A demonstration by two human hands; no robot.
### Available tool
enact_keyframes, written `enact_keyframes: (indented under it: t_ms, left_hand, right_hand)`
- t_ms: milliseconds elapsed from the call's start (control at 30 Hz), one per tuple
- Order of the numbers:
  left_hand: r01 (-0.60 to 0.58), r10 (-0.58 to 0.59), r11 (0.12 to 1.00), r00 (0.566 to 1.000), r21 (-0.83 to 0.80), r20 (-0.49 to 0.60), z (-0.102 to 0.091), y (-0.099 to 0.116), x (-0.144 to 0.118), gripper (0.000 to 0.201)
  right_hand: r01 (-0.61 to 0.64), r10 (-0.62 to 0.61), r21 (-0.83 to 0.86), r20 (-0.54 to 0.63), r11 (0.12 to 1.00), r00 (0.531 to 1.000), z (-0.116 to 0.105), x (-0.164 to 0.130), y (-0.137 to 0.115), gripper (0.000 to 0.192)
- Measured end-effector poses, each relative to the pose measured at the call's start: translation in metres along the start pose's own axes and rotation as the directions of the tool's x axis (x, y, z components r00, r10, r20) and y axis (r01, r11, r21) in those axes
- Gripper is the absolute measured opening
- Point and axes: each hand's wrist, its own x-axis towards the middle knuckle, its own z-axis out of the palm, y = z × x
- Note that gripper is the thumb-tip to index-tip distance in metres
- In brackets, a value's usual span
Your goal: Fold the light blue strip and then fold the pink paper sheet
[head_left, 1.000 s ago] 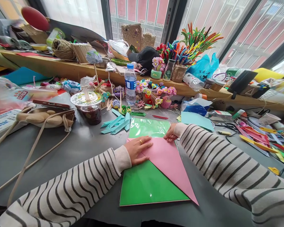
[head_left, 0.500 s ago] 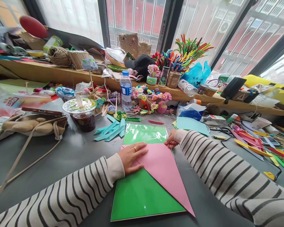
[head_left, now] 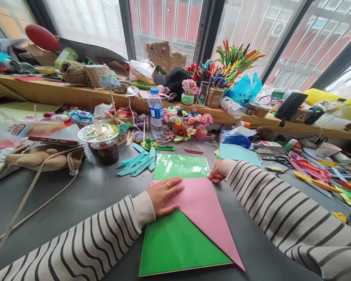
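A pink sheet of paper (head_left: 204, 207), folded to a slanted edge, lies on a shiny green sheet or pad (head_left: 178, 248). Its pointed lower right corner reaches past the pad's edge. My left hand (head_left: 165, 196) rests flat on the left part of the pink paper, fingers spread, with a ring on one finger. At the paper's upper right corner, my right hand (head_left: 217, 171) has its fingers closed in a pinch on the edge. Just beyond the pad lie several folded light-blue paper strips (head_left: 139, 160).
A lidded drink cup (head_left: 101, 142), a pouch (head_left: 46, 156) with a phone (head_left: 54, 140) and a water bottle (head_left: 155, 113) stand behind and left. Light-blue paper (head_left: 240, 154), scissors (head_left: 277, 160) and coloured strips (head_left: 312, 173) lie right. A cluttered ledge (head_left: 128, 102) runs along the windows.
My right hand has shifted slightly right at the paper's corner. My left hand stays flat on the paper. At the far left edge, a blue sheet appears higher and larger.
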Motion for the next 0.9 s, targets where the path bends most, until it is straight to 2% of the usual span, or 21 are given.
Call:
enact_keyframes:
  t_ms: [333,433,500,600,700,833,900]
  left_hand:
    - [-0.009,0.009,1.000,1.000,0.006,-0.001,0.000,0.000,0.000,0.052]
    - [-0.010,0.010,1.000,1.000,0.008,-0.002,-0.001,0.000,0.000,0.052]
    - [-0.020,0.020,1.000,1.000,0.004,-0.004,-0.003,0.000,0.001,0.052]
    - [-0.048,0.048,0.999,0.999,-0.001,-0.005,-0.007,0.000,0.004,0.045]
    - [-0.049,0.048,0.997,0.999,0.054,0.013,-0.009,-0.001,0.012,0.033]
    - [-0.026,0.011,0.986,0.995,0.162,0.094,-0.009,-0.002,0.030,0.025]
    - [-0.037,0.028,0.990,0.997,0.138,0.068,-0.008,-0.003,0.040,0.023]
  right_hand:
    - [0.003,-0.002,0.032,-0.040,0.999,0.999,-0.003,0.004,0.006,0.011]
    - [0.080,-0.073,0.071,-0.102,0.994,0.992,-0.008,0.001,0.009,0.014]
    - [0.192,-0.172,0.123,-0.154,0.974,0.973,-0.004,0.000,0.008,0.016]
    - [0.389,-0.344,0.206,-0.223,0.898,0.912,0.019,0.004,0.000,0.015]
    - [0.553,-0.480,0.248,-0.297,0.796,0.825,0.053,0.015,-0.011,0.016]
    - [0.684,-0.558,0.252,-0.423,0.684,0.714,0.082,0.031,-0.014,0.019]
    - [0.724,-0.585,0.240,-0.453,0.647,0.673,0.085,0.036,-0.011,0.019]
